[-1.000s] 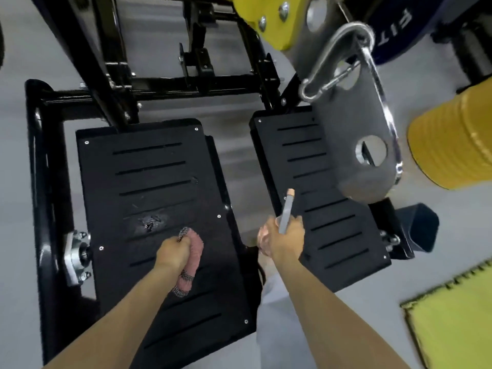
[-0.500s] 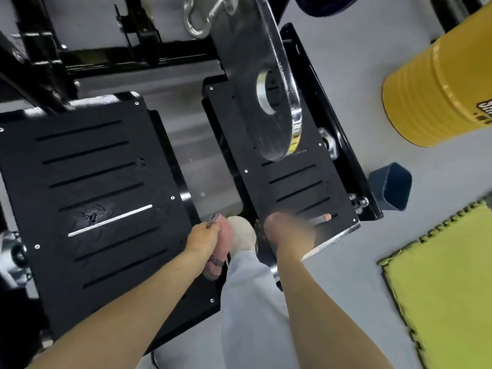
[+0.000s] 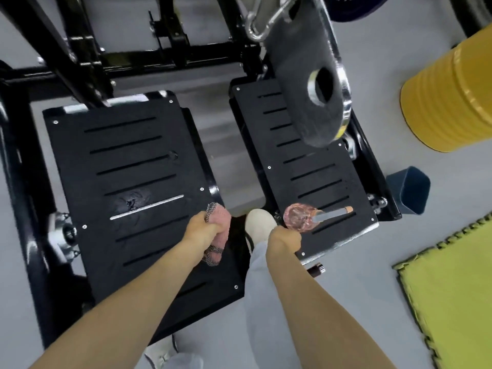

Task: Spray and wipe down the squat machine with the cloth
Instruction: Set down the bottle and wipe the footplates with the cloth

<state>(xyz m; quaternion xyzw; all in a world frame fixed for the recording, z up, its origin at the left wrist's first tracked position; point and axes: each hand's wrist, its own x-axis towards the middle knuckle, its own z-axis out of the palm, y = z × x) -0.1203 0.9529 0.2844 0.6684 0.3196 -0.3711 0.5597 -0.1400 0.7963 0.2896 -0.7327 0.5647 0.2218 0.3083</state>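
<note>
left hand (image 3: 203, 231) is clenched round the pink cloth (image 3: 222, 222) at the near right edge of the left footplate (image 3: 127, 166), mid frame; right hand (image 3: 285, 239) grips a bottle (image 3: 299, 217) low over the right footplate (image 3: 327, 187); beyond hangs a steel plate (image 3: 300, 49); yellow drum (image 3: 450, 102) upper right

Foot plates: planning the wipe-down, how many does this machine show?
2. The left foot plate lies under the left hand gripping the cloth; the right foot plate lies under the spray bottle. More may sit off-frame.
</note>
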